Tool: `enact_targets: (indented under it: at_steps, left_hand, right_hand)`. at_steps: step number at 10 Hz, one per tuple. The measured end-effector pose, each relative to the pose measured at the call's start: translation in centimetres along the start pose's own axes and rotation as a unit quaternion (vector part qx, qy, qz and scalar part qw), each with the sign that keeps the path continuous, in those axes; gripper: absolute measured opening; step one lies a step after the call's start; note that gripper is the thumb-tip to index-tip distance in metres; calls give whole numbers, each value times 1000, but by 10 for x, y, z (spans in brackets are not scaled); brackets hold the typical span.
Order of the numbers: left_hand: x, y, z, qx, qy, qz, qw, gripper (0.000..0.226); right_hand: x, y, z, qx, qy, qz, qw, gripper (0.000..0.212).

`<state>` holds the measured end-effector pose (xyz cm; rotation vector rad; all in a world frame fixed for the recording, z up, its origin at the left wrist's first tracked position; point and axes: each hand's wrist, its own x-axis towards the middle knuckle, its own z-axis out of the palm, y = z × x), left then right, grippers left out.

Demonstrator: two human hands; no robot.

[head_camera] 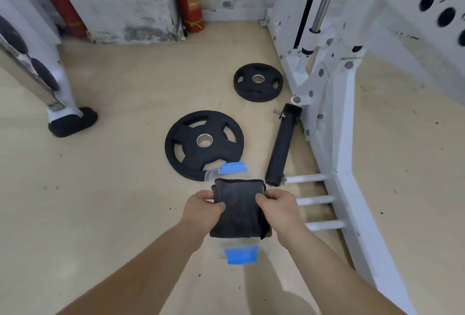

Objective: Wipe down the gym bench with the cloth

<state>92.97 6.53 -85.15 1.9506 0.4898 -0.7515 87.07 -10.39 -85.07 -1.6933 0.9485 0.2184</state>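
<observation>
The cloth [237, 210], dark and folded, is held in mid-air between both hands, directly over a clear box [213, 173] with blue clips that sits on the floor [113, 189]. Its left edge is pinched by the left hand [201, 207], thumb on top and fingers curled beneath. Its right edge is pinched the same way by the right hand [280, 207]. Each grip is closed on fabric; neither is spread. No bench is seen in view, so the wiping is judged not yet begun.

Trouble could come from the hold itself. The cloth is caught only at its edges, so a slackened pinch could let the folds drop open and trail on the speckled floor. Grit would then be carried to the bench and smeared on it.

The footing is the other risk. A large plate [204, 145] lies just behind the box and a small plate [258, 82] farther back. A black tube [281, 148] lies beside the white rack [339, 138]. Any of these, or the box, could be kicked or tripped over if a turn is made without a glance down.
</observation>
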Motion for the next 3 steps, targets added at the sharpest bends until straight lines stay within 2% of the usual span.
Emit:
enact_targets:
  at_steps: [1, 2, 3]
  left_hand:
    - [8, -4, -5, 43, 22, -1, 999, 40]
    - [7, 0, -15, 44, 13, -5, 999, 29]
    - [-16, 22, -27, 37, 2, 50, 998, 17]
  right_hand:
    - [11, -9, -3, -100, 4, -30, 995, 52]
    - [7, -12, -9, -116, 14, -38, 992, 45]
    - [-5, -25, -11, -107, 7, -88, 990, 31]
